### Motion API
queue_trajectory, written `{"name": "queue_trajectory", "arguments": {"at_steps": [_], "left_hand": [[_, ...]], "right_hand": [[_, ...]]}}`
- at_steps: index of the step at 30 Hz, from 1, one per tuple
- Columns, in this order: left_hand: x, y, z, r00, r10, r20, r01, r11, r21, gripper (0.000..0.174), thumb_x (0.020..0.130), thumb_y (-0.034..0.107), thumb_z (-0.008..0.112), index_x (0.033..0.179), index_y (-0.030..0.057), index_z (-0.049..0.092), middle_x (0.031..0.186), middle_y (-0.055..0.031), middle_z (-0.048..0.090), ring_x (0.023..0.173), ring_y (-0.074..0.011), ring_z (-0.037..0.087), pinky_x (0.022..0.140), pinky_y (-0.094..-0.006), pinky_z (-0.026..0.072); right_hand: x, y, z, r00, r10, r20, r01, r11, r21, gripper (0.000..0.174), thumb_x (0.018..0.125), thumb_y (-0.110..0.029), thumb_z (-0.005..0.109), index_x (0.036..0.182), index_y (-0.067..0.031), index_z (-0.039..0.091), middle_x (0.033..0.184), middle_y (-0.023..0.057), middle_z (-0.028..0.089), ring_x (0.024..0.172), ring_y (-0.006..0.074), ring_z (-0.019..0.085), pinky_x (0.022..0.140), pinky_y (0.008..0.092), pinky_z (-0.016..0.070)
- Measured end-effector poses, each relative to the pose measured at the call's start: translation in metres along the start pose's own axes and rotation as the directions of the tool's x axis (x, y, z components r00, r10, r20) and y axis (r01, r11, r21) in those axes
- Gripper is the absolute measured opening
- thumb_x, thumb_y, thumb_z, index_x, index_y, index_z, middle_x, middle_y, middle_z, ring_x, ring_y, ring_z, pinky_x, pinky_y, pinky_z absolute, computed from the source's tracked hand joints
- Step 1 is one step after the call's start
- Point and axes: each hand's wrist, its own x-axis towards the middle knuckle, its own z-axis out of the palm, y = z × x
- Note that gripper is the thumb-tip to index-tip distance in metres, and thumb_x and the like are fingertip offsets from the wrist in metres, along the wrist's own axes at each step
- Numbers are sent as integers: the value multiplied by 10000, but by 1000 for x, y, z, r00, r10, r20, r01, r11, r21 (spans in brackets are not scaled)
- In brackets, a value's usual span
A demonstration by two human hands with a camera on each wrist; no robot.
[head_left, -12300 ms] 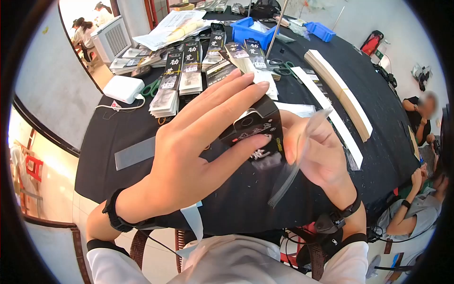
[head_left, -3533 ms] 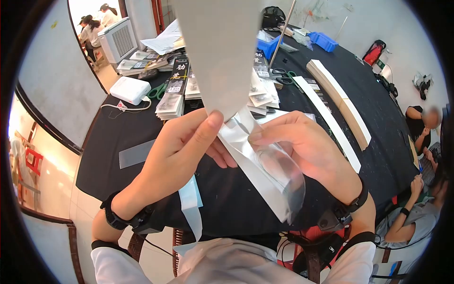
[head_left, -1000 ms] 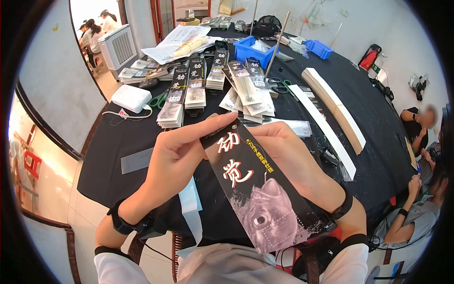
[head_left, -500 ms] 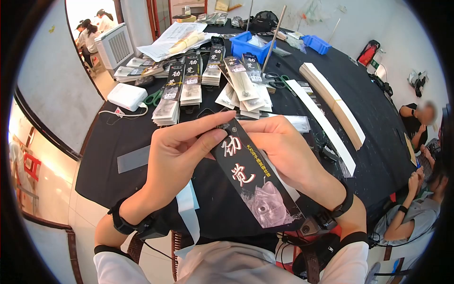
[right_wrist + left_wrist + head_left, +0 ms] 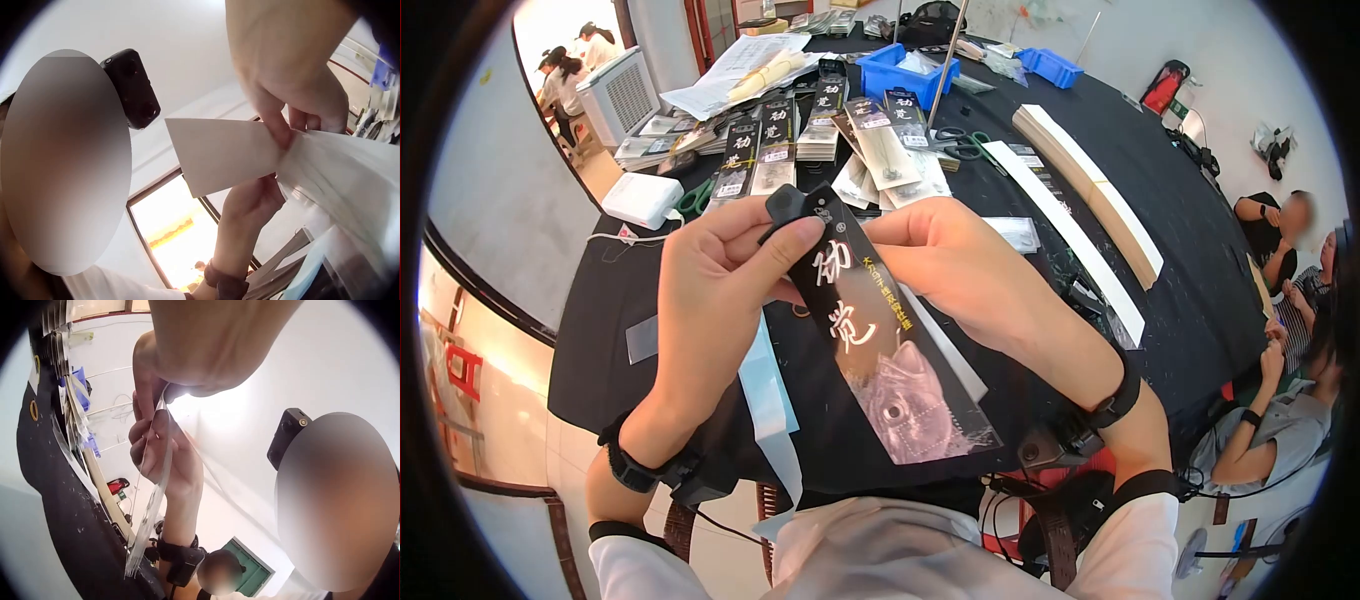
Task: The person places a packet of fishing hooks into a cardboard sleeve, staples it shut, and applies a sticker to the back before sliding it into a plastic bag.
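A black folded packaging card (image 5: 868,330) with white lettering and a fish-head picture hangs tilted between my hands above the table. My left hand (image 5: 715,280) pinches its top end, thumb on the printed front beside a bent black tab (image 5: 785,203). Behind the card, my right hand (image 5: 960,265) grips near the upper edge, its fingertips hidden in the head view. A pale strip shows beyond the card's right edge. In the right wrist view the card's white inner side (image 5: 219,153) meets clear plastic packets (image 5: 350,187). The left wrist view shows the packets (image 5: 150,519) edge-on between the folds.
Bundles of similar packed cards (image 5: 775,145) lie at the back of the black-covered table (image 5: 615,290), near green-handled scissors (image 5: 965,145) and a blue bin (image 5: 908,75). Long white card stacks (image 5: 1090,190) lie right. A light blue strip (image 5: 770,400) hangs over the front edge.
Earlier the card stood unfolded, white inside up, with plastic packets on it. It has since been folded, printed front facing up. Over the last second, the card and both hands shifted left and away.
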Motion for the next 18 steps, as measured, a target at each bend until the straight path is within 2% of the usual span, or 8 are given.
{"name": "queue_trajectory", "arguments": {"at_steps": [1,3,7,9,13,16,18], "left_hand": [[0,2,0,1000,26,-11,-26,999,28,172,865,97,624,955,-49,640,808,-58,674,667,-61,613,549,-193,500],[1,6,-1,999,36,-10,-35,997,65,167,866,94,622,953,-47,641,806,-58,674,669,-62,614,552,-193,502],[1,14,1,997,69,-44,-64,992,111,154,862,83,623,948,-42,646,796,-52,675,666,-61,618,550,-190,506],[0,17,0,994,93,-51,-85,986,141,152,859,79,625,947,-43,646,795,-51,676,666,-60,620,546,-187,505],[0,22,-1,991,126,-34,-119,980,160,150,851,67,631,948,-47,645,801,-51,678,672,-59,623,535,-179,500],[0,25,-4,991,128,-32,-120,978,171,153,848,71,636,950,-44,643,800,-54,678,674,-60,626,538,-180,501],[4,26,-10,993,111,-38,-103,982,161,154,849,76,635,949,-40,643,800,-54,678,670,-60,627,538,-183,501]], "right_hand": [[2,2,-2,999,-38,8,38,998,-47,246,876,-191,566,838,9,706,642,-32,581,582,14,427,522,219,344],[3,4,-3,993,-114,19,115,986,-123,264,875,-214,578,864,22,697,665,-16,611,622,22,464,567,230,383],[3,-4,-2,988,-152,36,155,977,-144,275,876,-215,576,869,35,689,672,3,620,640,28,485,585,231,400],[2,-13,-3,995,-42,91,58,982,-179,239,898,-120,563,1032,59,644,876,49,680,735,39,599,690,188,470],[3,-15,-2,994,-67,83,83,977,-196,243,898,-123,567,1043,58,643,874,47,680,737,41,601,687,191,474],[6,-8,1,987,-137,86,148,979,-138,248,895,-118,576,1059,57,638,869,46,679,753,45,602,704,192,479],[6,-6,4,946,-321,50,324,928,-185,253,845,-198,599,914,30,685,645,36,623,611,33,498,557,234,405]]}}
